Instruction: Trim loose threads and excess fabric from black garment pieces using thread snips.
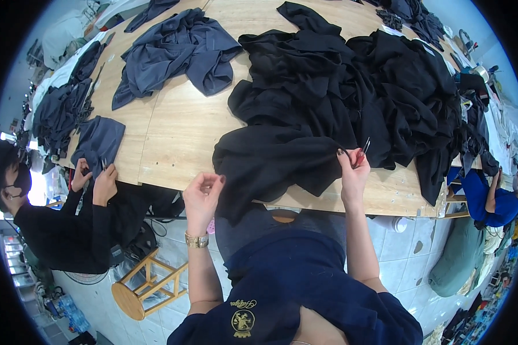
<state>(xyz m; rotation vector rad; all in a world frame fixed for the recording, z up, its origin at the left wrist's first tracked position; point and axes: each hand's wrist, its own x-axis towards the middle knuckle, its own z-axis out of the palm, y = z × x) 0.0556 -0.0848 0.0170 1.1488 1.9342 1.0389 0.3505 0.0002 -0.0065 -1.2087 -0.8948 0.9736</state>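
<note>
A big heap of black garments (351,92) covers the right half of the wooden table (172,132); one black piece (270,161) hangs over the near edge toward my lap. My right hand (354,172) grips small red-handled snips (362,150) with the blades pointing up, touching the edge of that black piece. My left hand (203,192), with a gold watch on the wrist, hovers just off the table's edge beside the cloth, fingers pinched together; anything between them is too small to see.
A dark grey garment pile (172,52) lies at the table's far left. A seated person in black (63,224) on my left works on a grey piece (98,141). A wooden stool (147,284) stands below. Another person in blue (489,198) sits at right.
</note>
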